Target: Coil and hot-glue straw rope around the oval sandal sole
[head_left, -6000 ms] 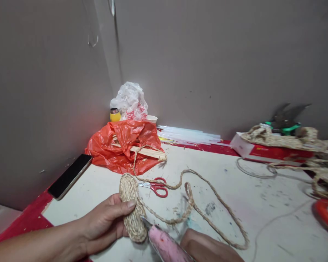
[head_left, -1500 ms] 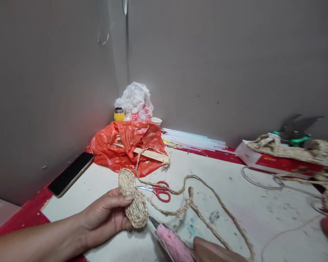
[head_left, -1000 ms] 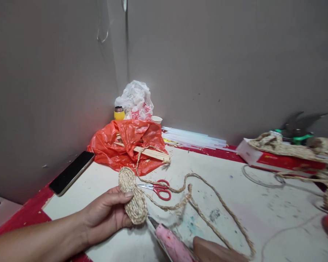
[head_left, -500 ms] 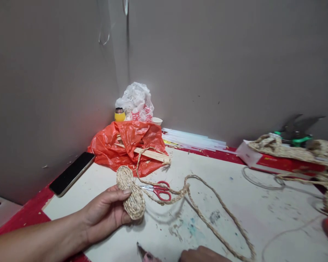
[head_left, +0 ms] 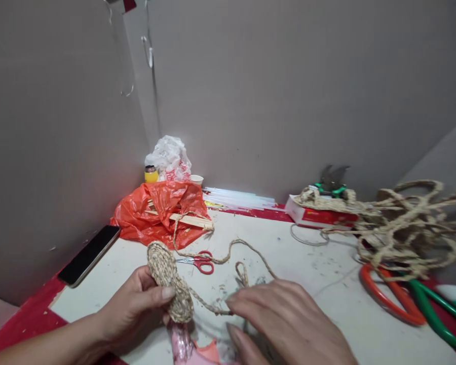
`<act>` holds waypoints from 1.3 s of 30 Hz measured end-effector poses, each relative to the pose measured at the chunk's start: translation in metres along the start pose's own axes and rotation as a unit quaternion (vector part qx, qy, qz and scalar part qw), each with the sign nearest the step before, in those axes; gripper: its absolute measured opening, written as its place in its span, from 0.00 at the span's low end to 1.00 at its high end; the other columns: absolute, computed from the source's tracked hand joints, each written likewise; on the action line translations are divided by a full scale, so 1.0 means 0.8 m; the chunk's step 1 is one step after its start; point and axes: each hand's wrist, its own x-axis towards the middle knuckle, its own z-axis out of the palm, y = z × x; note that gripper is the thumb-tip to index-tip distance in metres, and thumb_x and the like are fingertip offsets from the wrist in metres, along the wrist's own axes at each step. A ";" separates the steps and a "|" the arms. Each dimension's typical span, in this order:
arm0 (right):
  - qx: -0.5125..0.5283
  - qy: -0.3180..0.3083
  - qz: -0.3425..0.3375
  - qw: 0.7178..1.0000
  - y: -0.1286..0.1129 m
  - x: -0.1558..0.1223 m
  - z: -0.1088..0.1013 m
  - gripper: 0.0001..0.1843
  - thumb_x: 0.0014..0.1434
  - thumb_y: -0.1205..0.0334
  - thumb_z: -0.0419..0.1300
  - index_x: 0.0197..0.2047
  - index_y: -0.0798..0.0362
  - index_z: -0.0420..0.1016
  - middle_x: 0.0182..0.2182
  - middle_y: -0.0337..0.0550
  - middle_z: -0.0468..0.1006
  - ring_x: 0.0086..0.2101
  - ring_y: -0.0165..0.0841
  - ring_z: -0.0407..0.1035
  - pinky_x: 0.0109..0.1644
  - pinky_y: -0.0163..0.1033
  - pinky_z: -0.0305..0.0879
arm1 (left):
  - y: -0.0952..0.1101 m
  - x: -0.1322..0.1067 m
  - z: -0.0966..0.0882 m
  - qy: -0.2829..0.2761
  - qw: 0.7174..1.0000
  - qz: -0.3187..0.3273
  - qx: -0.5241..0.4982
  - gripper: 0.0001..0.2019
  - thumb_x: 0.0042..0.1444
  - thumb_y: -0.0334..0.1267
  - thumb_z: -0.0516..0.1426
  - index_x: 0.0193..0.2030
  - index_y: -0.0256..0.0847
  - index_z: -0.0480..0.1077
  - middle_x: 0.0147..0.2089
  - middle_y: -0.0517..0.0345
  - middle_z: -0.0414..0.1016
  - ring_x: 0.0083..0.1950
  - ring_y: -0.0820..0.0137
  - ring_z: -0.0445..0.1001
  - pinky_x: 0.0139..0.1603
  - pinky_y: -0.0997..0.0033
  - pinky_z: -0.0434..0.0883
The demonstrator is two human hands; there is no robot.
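The left hand (head_left: 137,309) is clamping the woven oval (head_left: 171,281) at the table's (head_left: 319,268) seven o'clock. At the oval's three o'clock, the right hand (head_left: 292,324) is meeting the braided cord (head_left: 207,304), though I cannot tell whether it is gripping it.

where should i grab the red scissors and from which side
Take the scissors by the red loops, coming from above on the near right. They lie flat with the blades pointing left at the coil in the left hand, so the loops are the free end. The braid runs just behind them; a grip from the near side probably misses it.
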 end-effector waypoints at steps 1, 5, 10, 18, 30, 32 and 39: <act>-0.006 0.018 -0.009 1.000 -0.004 0.001 0.001 0.12 0.53 0.69 0.62 0.42 0.51 0.70 0.34 0.39 0.83 0.32 0.33 0.77 0.44 0.40 0.65 | 0.001 -0.002 0.004 -0.005 1.000 0.004 0.011 0.10 0.52 0.38 0.62 0.31 0.30 0.75 0.27 0.50 0.75 0.25 0.74 0.66 0.28 0.74 0.62; 0.034 0.034 0.019 0.999 -0.019 -0.002 0.013 0.18 0.54 0.68 0.60 0.48 0.54 0.65 0.34 0.41 0.82 0.32 0.34 0.77 0.54 0.50 0.60 | 0.008 -0.007 0.022 -0.012 0.999 0.016 0.041 0.10 0.52 0.39 0.62 0.32 0.32 0.75 0.27 0.52 0.75 0.24 0.73 0.66 0.26 0.74 0.63; 0.122 -0.007 0.118 0.986 -0.028 -0.002 0.011 0.14 0.53 0.72 0.56 0.45 0.52 0.67 0.28 0.34 0.79 0.28 0.31 0.75 0.56 0.52 0.59 | 0.021 -0.009 0.039 0.006 0.996 0.030 0.081 0.07 0.52 0.36 0.62 0.35 0.34 0.75 0.31 0.53 0.77 0.30 0.70 0.71 0.34 0.71 0.68; 0.159 0.040 0.112 0.980 -0.030 0.002 0.002 0.10 0.56 0.74 0.53 0.37 0.53 0.73 0.23 0.35 0.76 0.23 0.29 0.70 0.46 0.43 0.64 | 0.022 -0.005 0.051 0.002 0.998 0.034 0.061 0.05 0.52 0.34 0.62 0.34 0.35 0.76 0.29 0.56 0.77 0.28 0.74 0.70 0.32 0.76 0.67; 0.096 0.055 0.034 0.993 -0.020 -0.002 0.009 0.11 0.55 0.76 0.53 0.37 0.55 0.72 0.21 0.36 0.75 0.21 0.29 0.68 0.42 0.43 0.61 | 0.012 0.007 0.048 -0.019 0.997 -0.058 -0.045 0.09 0.49 0.33 0.63 0.38 0.34 0.76 0.27 0.56 0.74 0.23 0.77 0.66 0.23 0.78 0.61; 0.097 0.054 0.034 0.993 -0.019 -0.003 0.010 0.11 0.54 0.76 0.53 0.37 0.55 0.72 0.21 0.36 0.75 0.21 0.29 0.68 0.41 0.43 0.61 | 0.013 0.007 0.050 -0.029 0.995 -0.071 -0.064 0.09 0.49 0.32 0.63 0.39 0.35 0.76 0.28 0.56 0.74 0.24 0.76 0.68 0.25 0.78 0.62; 0.105 0.071 0.029 0.992 -0.016 -0.004 0.014 0.13 0.53 0.76 0.54 0.41 0.55 0.69 0.23 0.37 0.78 0.21 0.30 0.70 0.37 0.42 0.62 | 0.017 0.014 0.057 -0.052 0.995 -0.043 -0.071 0.06 0.51 0.32 0.61 0.35 0.33 0.75 0.24 0.59 0.70 0.19 0.81 0.61 0.21 0.82 0.59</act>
